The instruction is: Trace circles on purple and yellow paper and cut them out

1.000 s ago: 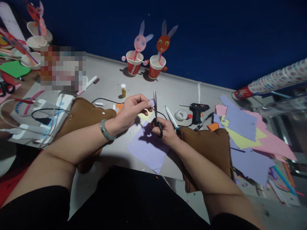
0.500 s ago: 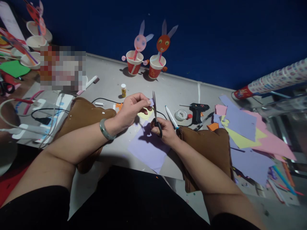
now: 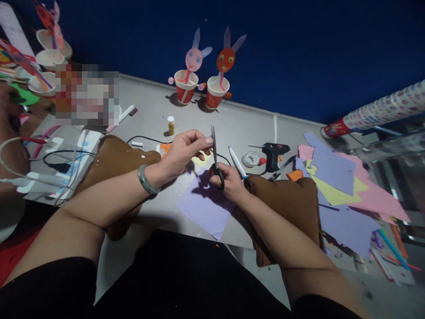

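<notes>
My right hand (image 3: 230,182) is closed round the black handles of a pair of scissors (image 3: 214,148), whose blades point upward, away from me. At the blades, my left hand (image 3: 186,153) pinches a small piece of purple paper, now almost wholly hidden by thumb and fingers. Below the hands a purple sheet of paper (image 3: 201,210) lies on the table with my hands' shadow on it. A yellow paper piece (image 3: 202,158) shows partly behind my left fingers. Right of the scissors lies a white marker (image 3: 237,161) with a blue end.
Two paper-cup rabbits (image 3: 186,91) stand at the back. A small bottle (image 3: 171,126), tape roll (image 3: 250,159) and black glue gun (image 3: 274,156) lie ahead. Coloured paper (image 3: 335,170) piles right. Brown cushions (image 3: 285,208) flank my forearms. A power strip (image 3: 78,161) and another person's arm (image 3: 11,119) are left.
My left thumb has shifted slightly towards the scissors, covering the purple piece that showed before. The scissors hardly moved. At far left, another person's arm has come in over the green paper.
</notes>
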Available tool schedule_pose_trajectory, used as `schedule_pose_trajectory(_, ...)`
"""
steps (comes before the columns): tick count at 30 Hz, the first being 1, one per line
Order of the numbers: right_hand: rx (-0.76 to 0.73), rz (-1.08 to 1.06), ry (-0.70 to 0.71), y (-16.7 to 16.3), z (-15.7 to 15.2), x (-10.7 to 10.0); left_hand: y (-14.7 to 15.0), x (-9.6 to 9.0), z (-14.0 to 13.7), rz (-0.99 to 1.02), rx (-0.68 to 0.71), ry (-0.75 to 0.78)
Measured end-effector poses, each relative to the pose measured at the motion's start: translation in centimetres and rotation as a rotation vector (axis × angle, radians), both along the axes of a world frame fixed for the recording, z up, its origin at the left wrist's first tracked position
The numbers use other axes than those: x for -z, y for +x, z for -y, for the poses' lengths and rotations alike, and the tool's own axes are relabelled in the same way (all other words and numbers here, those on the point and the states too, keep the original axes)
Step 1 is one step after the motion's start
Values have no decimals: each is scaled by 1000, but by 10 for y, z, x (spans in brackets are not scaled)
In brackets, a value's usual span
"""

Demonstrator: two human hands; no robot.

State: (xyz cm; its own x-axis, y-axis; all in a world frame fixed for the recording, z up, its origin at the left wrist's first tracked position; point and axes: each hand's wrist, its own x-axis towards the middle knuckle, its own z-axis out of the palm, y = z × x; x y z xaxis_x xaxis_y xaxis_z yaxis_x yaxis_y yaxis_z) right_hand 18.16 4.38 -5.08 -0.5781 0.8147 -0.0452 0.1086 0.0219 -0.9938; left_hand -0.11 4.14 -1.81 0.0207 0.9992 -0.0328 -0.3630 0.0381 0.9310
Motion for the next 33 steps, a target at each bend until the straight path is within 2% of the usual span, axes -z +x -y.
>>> schedule_pose_trajectory(13, -1, -4, -16, -1, -1, -1, -2, 3, 0, -4, -30, 27)
schedule_pose_trajectory(33, -1, 33, -8, 0, 0, -2, -2, -6, 0, -25, -63, -27)
